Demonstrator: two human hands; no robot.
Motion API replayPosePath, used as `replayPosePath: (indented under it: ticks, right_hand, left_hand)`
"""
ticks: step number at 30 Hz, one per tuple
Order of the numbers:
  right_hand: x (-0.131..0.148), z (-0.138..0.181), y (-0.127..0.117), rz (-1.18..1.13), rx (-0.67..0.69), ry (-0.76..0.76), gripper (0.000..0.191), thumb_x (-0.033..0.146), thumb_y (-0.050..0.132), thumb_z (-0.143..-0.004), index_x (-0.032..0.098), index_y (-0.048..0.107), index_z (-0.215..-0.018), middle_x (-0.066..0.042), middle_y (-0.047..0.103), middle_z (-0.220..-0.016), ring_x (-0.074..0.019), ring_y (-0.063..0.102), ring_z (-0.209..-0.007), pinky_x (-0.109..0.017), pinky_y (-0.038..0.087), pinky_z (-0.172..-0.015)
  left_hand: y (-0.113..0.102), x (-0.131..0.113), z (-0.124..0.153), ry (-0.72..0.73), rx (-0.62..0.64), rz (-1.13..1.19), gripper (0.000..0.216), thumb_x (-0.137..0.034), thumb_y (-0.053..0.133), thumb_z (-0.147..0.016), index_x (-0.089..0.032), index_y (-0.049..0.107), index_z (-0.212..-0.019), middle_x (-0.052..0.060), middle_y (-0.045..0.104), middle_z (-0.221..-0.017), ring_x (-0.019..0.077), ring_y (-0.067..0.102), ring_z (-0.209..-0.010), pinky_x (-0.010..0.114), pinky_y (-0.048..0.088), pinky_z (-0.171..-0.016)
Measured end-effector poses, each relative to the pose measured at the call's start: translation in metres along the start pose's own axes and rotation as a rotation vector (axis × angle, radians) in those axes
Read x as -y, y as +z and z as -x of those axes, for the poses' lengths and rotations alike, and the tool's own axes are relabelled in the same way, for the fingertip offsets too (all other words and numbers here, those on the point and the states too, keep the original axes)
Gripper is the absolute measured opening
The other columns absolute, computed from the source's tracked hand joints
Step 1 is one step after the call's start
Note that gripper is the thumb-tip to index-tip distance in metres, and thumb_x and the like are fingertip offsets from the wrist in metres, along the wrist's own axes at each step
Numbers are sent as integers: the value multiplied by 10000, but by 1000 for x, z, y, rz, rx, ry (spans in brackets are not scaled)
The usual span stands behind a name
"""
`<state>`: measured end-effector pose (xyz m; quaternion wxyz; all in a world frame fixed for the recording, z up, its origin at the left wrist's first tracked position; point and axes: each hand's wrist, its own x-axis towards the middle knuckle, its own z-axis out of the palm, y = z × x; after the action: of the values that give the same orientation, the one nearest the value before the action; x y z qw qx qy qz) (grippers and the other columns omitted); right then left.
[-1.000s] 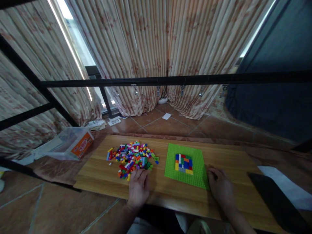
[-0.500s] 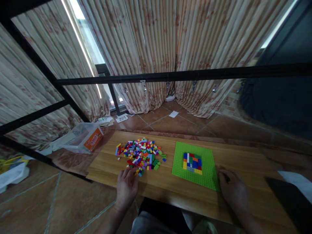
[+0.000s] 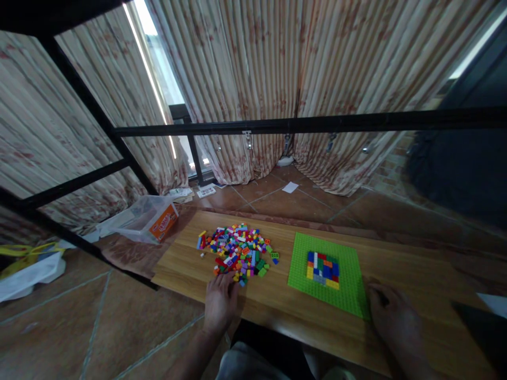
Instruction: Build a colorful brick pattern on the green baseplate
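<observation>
My left hand [image 3: 220,301] rests at the near edge of a loose pile of small toy bricks [image 3: 237,245] in many colours. Its fingers are bent down and together against the nearest bricks; what lies under the fingertips is hidden. To the right of the pile lies a green baseplate [image 3: 352,264], with a flat patch of blue, red, yellow, white, green and grey bricks [image 3: 325,270] pressed onto its middle. Beside the plate's right edge, my right hand [image 3: 394,314] lies curled on the table, thumb and forefinger closed in a ring. Anything inside it is hidden.
The bricks and plate are on a long wooden table [image 3: 273,303]. A clear plastic box [image 3: 138,224] with an orange label stands beyond its left end. A dark flat object [image 3: 479,330] lies at the right. Black metal bars [image 3: 277,125] cross before the curtains.
The view has turned slightly left, so everything sits further right in the picture. Both hands keep nearly the same places beside the pile and the plate; the bricks look unchanged.
</observation>
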<state>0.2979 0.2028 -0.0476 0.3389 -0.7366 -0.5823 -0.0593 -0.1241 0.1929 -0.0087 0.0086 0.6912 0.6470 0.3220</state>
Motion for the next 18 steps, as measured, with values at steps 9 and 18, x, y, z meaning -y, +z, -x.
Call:
replayPosePath:
  ticks: [9,18]
  right_hand:
    - [-2,-1,2,5,-10,-29,397,460,403,-830,170,673,-850,-150,673,-894,-288,618,-804,-419,494,-724]
    - [-1,0,0,7,-4,-16,375,445,410,-853,176,673,-851,-126,671,-893,-263,620,-788,-384,490,-701]
  left_hand:
    - [25,-35,-14,28,73,84,255,-137,536,-858,-208,638,-1080,61,712,-948,241,648,-910,419,522,-820]
    - [-3,10,-33,-78,-68,-4,237,-224,509,-885,-186,636,-1081,82,690,-966,255,636,-936,413,517,-827]
